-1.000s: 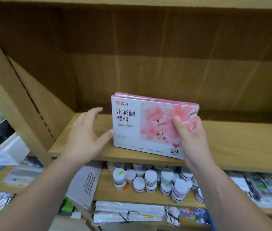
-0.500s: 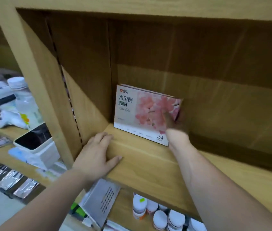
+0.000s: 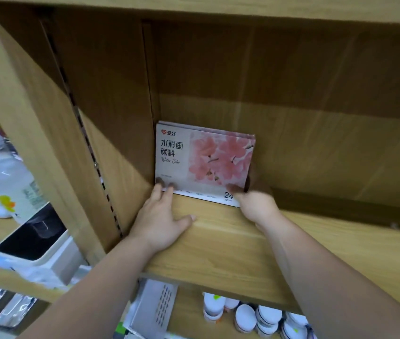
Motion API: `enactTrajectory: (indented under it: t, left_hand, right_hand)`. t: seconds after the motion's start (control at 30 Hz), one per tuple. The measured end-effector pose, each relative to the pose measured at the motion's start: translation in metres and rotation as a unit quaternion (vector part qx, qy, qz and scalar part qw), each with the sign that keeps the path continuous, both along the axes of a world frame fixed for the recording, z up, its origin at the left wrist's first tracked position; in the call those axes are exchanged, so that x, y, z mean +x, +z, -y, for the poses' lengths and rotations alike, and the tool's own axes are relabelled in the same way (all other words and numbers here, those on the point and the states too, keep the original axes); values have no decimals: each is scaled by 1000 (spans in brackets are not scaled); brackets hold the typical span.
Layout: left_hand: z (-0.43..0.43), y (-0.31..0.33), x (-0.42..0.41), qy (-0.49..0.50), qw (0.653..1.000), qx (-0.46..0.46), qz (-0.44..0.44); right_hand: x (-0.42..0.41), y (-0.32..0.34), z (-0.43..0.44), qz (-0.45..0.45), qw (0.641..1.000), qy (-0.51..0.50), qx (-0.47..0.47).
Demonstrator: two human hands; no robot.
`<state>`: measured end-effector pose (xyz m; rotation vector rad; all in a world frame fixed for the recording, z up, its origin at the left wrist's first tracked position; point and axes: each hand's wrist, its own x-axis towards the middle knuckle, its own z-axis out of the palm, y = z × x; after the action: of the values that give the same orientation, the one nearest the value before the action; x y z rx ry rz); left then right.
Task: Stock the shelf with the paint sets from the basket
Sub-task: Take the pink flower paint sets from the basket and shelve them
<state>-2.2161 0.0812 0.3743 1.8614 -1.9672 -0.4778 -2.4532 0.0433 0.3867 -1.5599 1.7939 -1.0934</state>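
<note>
On the shelf (image 3: 218, 241), in the back corner at 10 o'clock: paint sets (image 3: 204, 162) upright, long axis 9-to-3, at 12 from both hands. Left hand (image 3: 162, 221) flat, straight fingertips touching the 7 o'clock corner; right hand (image 3: 257, 206) pinching the 4 o'clock corner.

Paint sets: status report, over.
Left hand flat, fingers on paint sets. Right hand grips their right edge. Sets upright, back-left of shelf. Nothing blocking.

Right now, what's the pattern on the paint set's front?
Pink blossoms on white, on the watercolour paint set; head view.
</note>
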Motion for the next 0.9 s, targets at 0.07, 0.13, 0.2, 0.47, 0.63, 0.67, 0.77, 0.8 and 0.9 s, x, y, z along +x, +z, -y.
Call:
enactTrajectory:
  t: [0.07, 0.13, 0.2, 0.47, 0.63, 0.67, 0.77, 0.8, 0.9]
  left_hand:
    - [2, -1, 1, 1, 1000, 4, 5]
    - [5, 0, 0, 2, 1000, 7, 14]
    - [9, 2, -2, 1, 1000, -6, 20]
    - [15, 1, -1, -9, 999, -9, 31]
    - [21, 1, -2, -12, 999, -6, 36]
    - [22, 0, -2, -10, 999, -6, 34]
    - [21, -1, -1, -2, 1000, -7, 17]
    - [20, -1, -1, 0, 1000, -8, 16]
    - [18, 1, -2, 6, 1000, -13, 19]
  right_hand:
    - [5, 5, 9, 21, 1000, -15, -18]
    - [8, 7, 13, 18, 999, -29, -21]
    - [8, 4, 14, 21, 998, -40, -43]
    - [13, -5, 8, 71, 991, -69, -92]
    - [17, -4, 11, 61, 991, -83, -83]
    - [16, -4, 10, 62, 992, -80, -81]
    - [13, -4, 11, 61, 993, -71, -65]
    - [12, -3, 11, 61, 994, -70, -60]
    - [10, -3, 5, 87, 992, -72, -55]
